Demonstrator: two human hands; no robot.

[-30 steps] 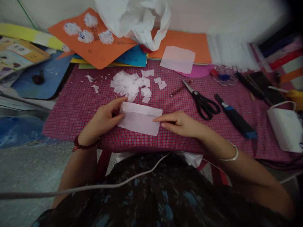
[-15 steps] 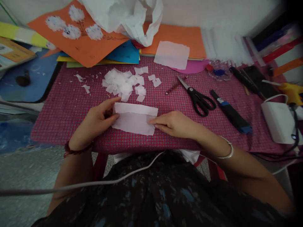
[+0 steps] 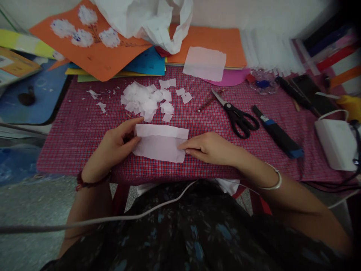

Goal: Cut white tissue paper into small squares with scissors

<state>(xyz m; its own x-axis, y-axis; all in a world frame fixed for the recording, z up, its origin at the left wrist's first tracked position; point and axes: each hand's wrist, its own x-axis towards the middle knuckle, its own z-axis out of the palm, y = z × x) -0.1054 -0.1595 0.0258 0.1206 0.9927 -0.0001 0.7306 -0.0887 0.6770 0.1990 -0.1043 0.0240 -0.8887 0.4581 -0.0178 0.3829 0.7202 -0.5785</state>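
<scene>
A thin white sheet of tissue paper (image 3: 159, 146) lies near the table's front edge, with a strip folded over along its far side. My left hand (image 3: 117, 141) grips its left end, thumb on the near side and fingers at the far corner. At the right end, my right hand (image 3: 210, 147) has its thumb and index finger closed on the paper's edge. Just beyond the sheet sits a loose heap of small white paper squares (image 3: 142, 98). Scissors (image 3: 237, 114) with black handles lie to the right, blades pointing away, beside a black and blue utility knife (image 3: 279, 133).
A pencil (image 3: 210, 101) rests left of the scissors. Behind are an orange sheet with white puffs (image 3: 109, 62), a torn tissue piece (image 3: 205, 63) and crumpled white paper (image 3: 152, 22). A white box with cables (image 3: 335, 145) stands at right on the checked cloth (image 3: 79, 139).
Both hands keep the same hold on the tissue paper, which stays folded the same way. Only the view has shifted slightly.
</scene>
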